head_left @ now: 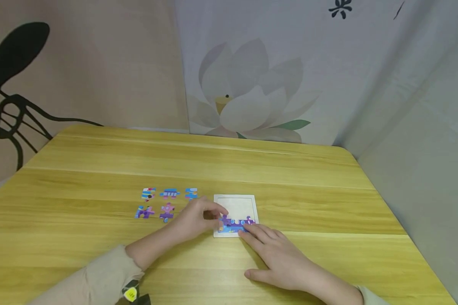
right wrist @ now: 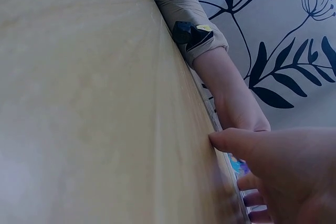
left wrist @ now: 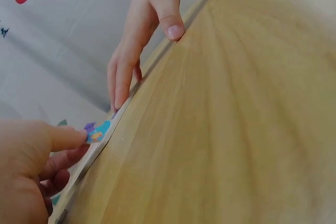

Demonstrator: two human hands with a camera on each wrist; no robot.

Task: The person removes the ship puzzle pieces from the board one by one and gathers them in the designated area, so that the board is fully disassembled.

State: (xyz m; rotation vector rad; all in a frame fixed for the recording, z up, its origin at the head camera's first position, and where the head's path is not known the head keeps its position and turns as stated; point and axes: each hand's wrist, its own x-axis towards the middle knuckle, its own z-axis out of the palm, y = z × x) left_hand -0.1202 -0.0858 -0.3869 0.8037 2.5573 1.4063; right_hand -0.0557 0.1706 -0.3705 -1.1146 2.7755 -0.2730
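A square white puzzle tray lies on the table, with joined blue and purple jigsaw pieces along its near side. At the tray's left edge, my left hand pinches a blue jigsaw piece with orange and purple on it between thumb and forefinger. The left wrist view shows this piece tilted up at the tray's corner. My right hand lies with fingers extended, their tips touching the near right part of the pieces and tray. Its thumb rests on the table, and its fingers cover some of the picture.
Left of the tray, several loose jigsaw pieces lie in two rows on the wooden table. The nearer row includes a purple piece beside my left forearm. A patterned curtain hangs behind the table's far edge.
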